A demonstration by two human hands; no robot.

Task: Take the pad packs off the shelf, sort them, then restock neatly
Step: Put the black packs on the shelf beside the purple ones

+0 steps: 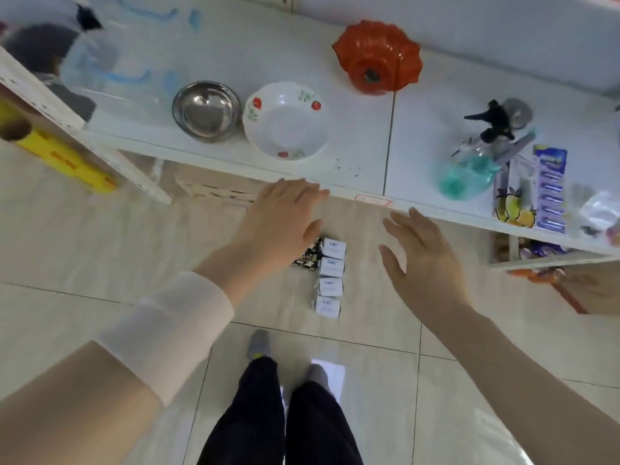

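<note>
Several white pad packs [330,278] lie in a row on the tiled floor, below the shelf edge. Black patterned packs [307,258] lie beside the row's far end, partly hidden by my left hand. My left hand [280,216] hovers palm down above them, fingers apart, holding nothing. My right hand [424,260] is spread open to the right of the row, also holding nothing. The white shelf [365,193] runs across the view just beyond my fingertips.
On the shelf stand a steel bowl [207,110], a white flowered bowl [285,122], an orange pumpkin-shaped bowl [377,57], a spray bottle [479,156] and a blue blister pack [550,189]. A yellow roll [50,152] sits on the left. My feet [258,344] stand below.
</note>
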